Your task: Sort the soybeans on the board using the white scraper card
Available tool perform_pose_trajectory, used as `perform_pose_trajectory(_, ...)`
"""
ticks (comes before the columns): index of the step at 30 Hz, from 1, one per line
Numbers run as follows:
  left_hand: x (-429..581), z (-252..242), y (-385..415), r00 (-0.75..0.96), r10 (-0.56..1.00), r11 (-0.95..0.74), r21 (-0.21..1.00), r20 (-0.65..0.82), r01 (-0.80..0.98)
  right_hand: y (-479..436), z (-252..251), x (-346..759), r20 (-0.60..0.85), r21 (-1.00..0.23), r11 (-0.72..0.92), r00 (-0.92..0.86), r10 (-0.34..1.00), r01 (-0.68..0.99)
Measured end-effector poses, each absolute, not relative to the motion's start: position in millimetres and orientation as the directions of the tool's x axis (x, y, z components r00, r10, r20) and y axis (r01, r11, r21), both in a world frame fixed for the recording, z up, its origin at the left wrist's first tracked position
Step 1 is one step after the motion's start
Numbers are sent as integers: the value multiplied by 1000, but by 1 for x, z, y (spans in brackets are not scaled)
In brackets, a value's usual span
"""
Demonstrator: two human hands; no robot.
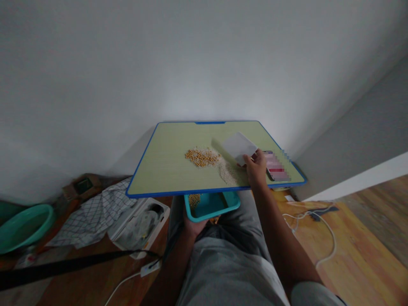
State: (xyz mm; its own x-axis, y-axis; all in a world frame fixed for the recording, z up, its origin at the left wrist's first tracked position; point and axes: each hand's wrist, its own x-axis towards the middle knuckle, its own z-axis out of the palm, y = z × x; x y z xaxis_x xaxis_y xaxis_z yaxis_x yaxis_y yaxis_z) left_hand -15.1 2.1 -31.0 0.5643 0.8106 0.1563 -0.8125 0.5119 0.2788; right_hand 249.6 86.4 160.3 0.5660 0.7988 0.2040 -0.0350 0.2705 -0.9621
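My right hand [256, 168] grips a white flat card [238, 146] by its near corner, its edge resting on a small green table with a blue rim [165, 192]. Left of the card lie a pile of yellow beans [201, 157] and a streak of white rice [227, 172]. My left hand [193, 225] holds a teal tray [212, 205] under the table's near edge, above my lap. A few yellow beans lie in the tray's left corner.
A phone [277, 166] lies on the table just right of my right hand. On the wooden floor are a green basin [24, 227], a checked cloth [92, 212], a white box [140, 223], a power strip and white cables [321, 221]. A wall stands close behind the table.
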Motion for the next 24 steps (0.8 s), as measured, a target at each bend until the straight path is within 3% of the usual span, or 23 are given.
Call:
perform_pose_trajectory(9,-15,-41,2,532,843,500,254,74,-828,80,165,254,269,-963,217,646,715,161)
perform_pose_trajectory(19,-14,-39,4,487,871,484,289,-67,-826,80,163,256,308,-950,199,602,737,242)
perform_pose_trajectory(24,-12,-33,4,509,860,485,337,-16,-807,82,162,255,307,-951,215,601,738,221)
